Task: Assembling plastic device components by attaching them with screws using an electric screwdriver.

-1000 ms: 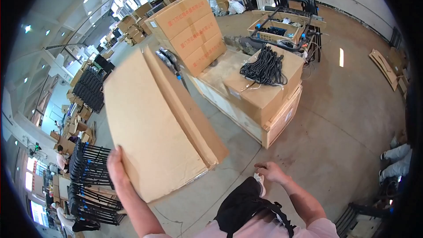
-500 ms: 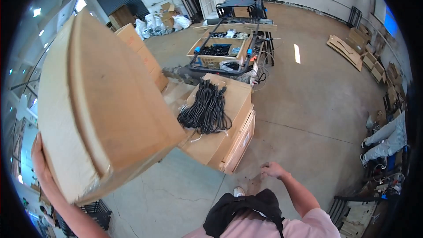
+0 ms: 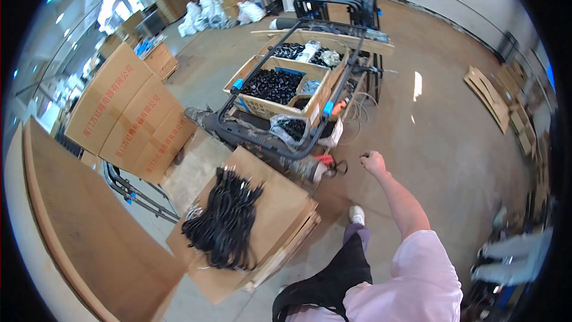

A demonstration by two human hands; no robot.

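A large brown cardboard box (image 3: 101, 226) fills the lower left, close to me. My left hand is out of view, hidden behind that box or outside the picture. My right hand (image 3: 373, 163) is stretched out over the floor at centre right, its fingers curled in and nothing visible in them. It touches nothing. Between the large box and my legs, a bundle of black cords (image 3: 223, 220) lies on top of a lower cardboard box (image 3: 280, 200).
Ahead is a workbench with a black tube frame (image 3: 285, 154) over open cartons of small black parts (image 3: 271, 85). Another printed carton (image 3: 134, 120) stands left. Flattened cardboard (image 3: 485, 96) lies far right; a person's light trousers (image 3: 515, 256) show at the right edge.
I have moved forward, so the workbench and cord bundle appear nearer. The large box has shifted lower left, and my left hand, seen earlier on its side, has gone from view.
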